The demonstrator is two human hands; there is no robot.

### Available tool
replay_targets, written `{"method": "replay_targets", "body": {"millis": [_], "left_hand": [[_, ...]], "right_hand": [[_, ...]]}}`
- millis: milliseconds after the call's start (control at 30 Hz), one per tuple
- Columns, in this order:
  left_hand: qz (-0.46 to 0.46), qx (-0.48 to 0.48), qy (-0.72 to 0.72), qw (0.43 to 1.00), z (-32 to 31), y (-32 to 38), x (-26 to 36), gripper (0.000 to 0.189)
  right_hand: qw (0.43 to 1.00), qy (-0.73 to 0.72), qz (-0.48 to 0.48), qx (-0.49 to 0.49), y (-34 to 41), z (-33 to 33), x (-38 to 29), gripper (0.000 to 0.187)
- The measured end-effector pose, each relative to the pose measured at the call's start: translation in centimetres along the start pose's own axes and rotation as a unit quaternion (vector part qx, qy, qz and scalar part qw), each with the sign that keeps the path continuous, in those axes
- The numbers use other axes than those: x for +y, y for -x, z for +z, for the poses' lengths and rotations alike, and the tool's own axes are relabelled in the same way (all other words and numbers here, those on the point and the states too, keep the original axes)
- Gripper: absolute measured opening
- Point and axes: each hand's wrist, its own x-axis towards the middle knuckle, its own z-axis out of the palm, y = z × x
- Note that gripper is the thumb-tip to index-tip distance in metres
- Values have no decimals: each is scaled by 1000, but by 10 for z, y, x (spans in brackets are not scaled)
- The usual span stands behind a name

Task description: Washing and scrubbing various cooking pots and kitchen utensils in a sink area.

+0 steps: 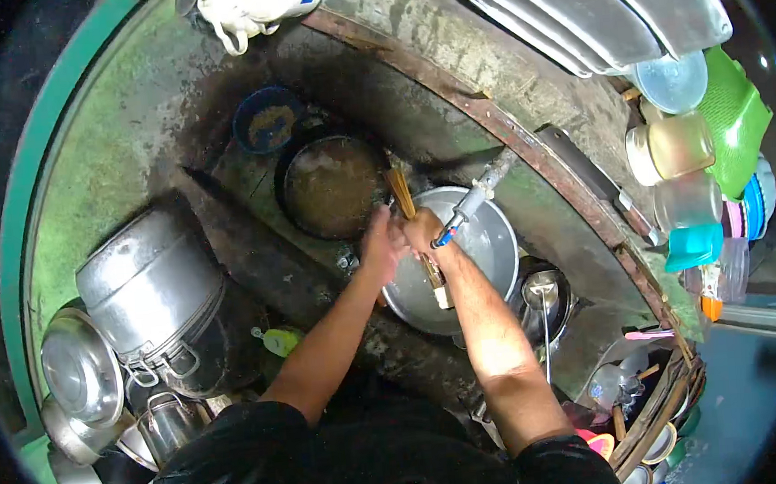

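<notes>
My right hand grips a brush of bundled thin sticks over the rim of a wide metal basin. The brush's pale handle end sticks out below my fist, above the basin. Close against it is my left hand, blurred; whether its fingers hold anything is hidden. Just beyond my hands sits a dark round pan with murky brownish liquid in it. A tap with a blue lever reaches over the basin, beside my right wrist.
Behind the pan stands a blue tub. Large aluminium pots and lids crowd the left. A ladle rests in a dark pan at right. A cleaver lies on the ledge near jars. A green bottle lies near my left forearm.
</notes>
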Motion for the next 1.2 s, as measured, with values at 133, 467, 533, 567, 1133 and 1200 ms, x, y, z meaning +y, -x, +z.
{"method": "replay_targets", "body": {"millis": [133,467,533,567,1133,1200], "left_hand": [[63,-30,-113,991,10,3,-16,42],[110,-51,-189,975,18,-35,-60,45],[190,-35,-199,961,12,-49,-40,38],[133,37,-129,982,13,-57,-30,31],[32,-225,-457,860,62,88,-144,51],[11,-232,-498,835,90,104,-182,54]], "right_hand": [[988,-112,-6,-102,32,1,18,14],[998,-26,-51,18,104,-25,79,62],[988,116,-71,76,109,-26,78,83],[980,167,-92,48,113,-26,78,96],[946,170,24,275,478,-23,242,24],[936,115,39,330,567,-24,258,23]]}}
